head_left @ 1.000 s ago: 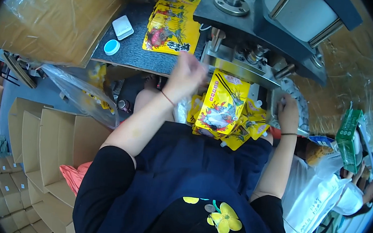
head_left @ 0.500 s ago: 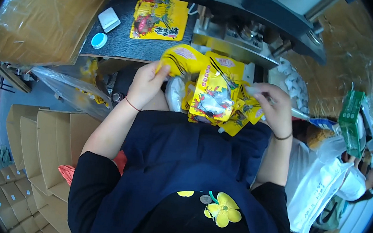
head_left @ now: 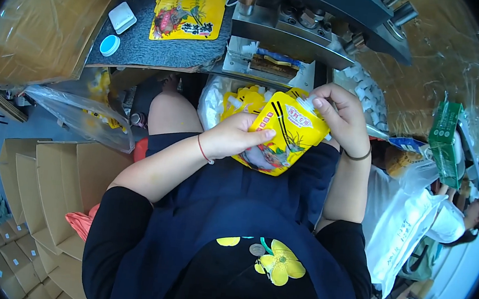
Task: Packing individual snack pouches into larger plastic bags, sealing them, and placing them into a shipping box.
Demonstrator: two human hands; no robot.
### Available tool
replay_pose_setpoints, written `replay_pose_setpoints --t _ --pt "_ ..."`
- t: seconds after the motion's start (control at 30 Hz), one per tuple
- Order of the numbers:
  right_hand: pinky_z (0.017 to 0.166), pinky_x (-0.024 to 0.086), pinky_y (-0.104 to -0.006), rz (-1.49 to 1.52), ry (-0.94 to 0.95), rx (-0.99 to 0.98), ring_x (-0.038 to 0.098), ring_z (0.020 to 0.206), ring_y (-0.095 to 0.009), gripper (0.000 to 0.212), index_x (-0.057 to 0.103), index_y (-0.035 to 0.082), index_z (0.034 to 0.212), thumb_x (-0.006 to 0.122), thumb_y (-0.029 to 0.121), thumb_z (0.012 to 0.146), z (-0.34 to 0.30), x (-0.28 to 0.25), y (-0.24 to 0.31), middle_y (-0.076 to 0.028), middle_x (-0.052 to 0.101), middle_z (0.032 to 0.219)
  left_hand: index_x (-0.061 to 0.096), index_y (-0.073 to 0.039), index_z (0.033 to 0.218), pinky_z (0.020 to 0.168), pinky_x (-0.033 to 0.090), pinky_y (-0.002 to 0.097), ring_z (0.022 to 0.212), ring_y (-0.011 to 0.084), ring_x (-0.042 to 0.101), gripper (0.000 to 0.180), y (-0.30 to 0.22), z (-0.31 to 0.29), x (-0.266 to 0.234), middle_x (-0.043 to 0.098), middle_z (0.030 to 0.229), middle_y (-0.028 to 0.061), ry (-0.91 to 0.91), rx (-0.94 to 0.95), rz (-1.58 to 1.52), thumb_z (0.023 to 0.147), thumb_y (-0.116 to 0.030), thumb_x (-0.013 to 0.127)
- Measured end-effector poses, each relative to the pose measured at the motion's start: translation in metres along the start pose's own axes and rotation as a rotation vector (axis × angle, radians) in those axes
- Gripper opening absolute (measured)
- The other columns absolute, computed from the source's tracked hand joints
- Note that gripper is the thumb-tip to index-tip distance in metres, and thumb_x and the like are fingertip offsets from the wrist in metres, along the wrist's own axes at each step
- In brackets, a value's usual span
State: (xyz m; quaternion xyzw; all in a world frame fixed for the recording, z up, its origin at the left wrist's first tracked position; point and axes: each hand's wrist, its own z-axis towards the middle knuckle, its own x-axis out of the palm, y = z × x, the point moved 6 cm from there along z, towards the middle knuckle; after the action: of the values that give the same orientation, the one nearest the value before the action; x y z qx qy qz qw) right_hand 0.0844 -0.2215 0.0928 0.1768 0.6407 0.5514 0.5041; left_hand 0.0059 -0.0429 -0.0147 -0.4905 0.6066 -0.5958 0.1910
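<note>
Over my lap, my left hand (head_left: 233, 138) grips the left edge of a yellow printed pouch (head_left: 294, 129), thumb on its front face. My right hand (head_left: 343, 116) is closed at the pouch's upper right corner, pinching a small whitish plastic spout (head_left: 308, 103) against it. Whether the spout sits inside the corner or only touches it, I cannot tell. Behind the held pouch, more yellow pouches (head_left: 244, 101) with whitish spouts lie in a white plastic bag (head_left: 213, 98) between my knees, partly hidden.
A metal press (head_left: 303, 31) stands ahead over the bench. Left of it lie a fanned stack of yellow pouches (head_left: 186, 14), a small white box (head_left: 122, 18) and a blue-topped round tub (head_left: 110, 45). Many white spouts (head_left: 366, 95) are heaped at right. Open cartons (head_left: 62, 190) stand left.
The pouch in my left hand has moved right and down, now upright before my lap. My right hand has brought the spout to its corner. The view has shifted slightly.
</note>
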Motion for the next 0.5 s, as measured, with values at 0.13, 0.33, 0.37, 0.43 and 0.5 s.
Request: replay_pose_setpoints --t 0.13,0.33,0.37,0.43,0.5 --pt "0.073 0.047 -0.0267 -0.152 0.004 0.068 0.059 0.083 -0.011 0.022 0.065 -0.001 0.094 0.065 0.021 0.096 -0.003 -0.006 0.008 -0.006 0.066 0.087 0.067 0.0 0.119 0.09 0.053 0.0284 0.1 0.0127 0.067 0.032 0.008 0.005 0.005 0.072 0.11 0.0076 -0.004 -0.033 -0.049 0.096 -0.022 0.068" --pt "0.073 0.046 -0.0266 -0.154 0.054 0.053 0.059 0.082 -0.012 0.023 0.061 0.0 0.09 0.066 0.022 0.095 -0.001 -0.007 -0.001 -0.005 0.063 0.085 0.065 0.0 0.121 0.092 0.053 0.0299 0.101 0.0133 0.067 0.032 0.006 0.007 0.014 0.072 0.113 0.0086 0.025 -0.081 -0.024 0.097 -0.022 0.067" --pt "0.073 0.046 -0.0266 -0.153 0.054 0.056 0.059 0.082 -0.012 0.023 0.061 0.0 0.09 0.066 0.022 0.095 -0.001 -0.009 -0.004 -0.005 0.063 0.085 0.064 0.0 0.122 0.092 0.053 0.0302 0.102 0.0137 0.067 0.033 0.005 0.006 0.015 0.071 0.115 0.0089 0.058 -0.094 -0.145 0.098 -0.022 0.066" --pt "0.074 0.047 -0.0271 -0.111 0.143 0.046 0.06 0.084 -0.011 0.024 0.058 0.0 0.095 0.063 0.023 0.097 -0.002 -0.007 -0.008 -0.004 0.061 0.083 0.061 0.001 0.125 0.094 0.052 0.0309 0.104 0.0149 0.067 0.034 0.001 0.003 0.015 0.069 0.12 0.0091 0.09 -0.149 -0.28 0.099 -0.021 0.064" --pt "0.075 0.048 -0.0293 -0.01 0.113 0.056 0.062 0.086 -0.014 0.024 0.058 0.002 0.102 0.062 0.025 0.098 -0.003 -0.003 -0.016 -0.006 0.063 0.085 0.062 0.001 0.124 0.094 0.052 0.031 0.104 0.0153 0.067 0.033 0.001 0.004 0.014 0.07 0.119 0.0093 0.108 -0.142 -0.252 0.098 -0.018 0.065"
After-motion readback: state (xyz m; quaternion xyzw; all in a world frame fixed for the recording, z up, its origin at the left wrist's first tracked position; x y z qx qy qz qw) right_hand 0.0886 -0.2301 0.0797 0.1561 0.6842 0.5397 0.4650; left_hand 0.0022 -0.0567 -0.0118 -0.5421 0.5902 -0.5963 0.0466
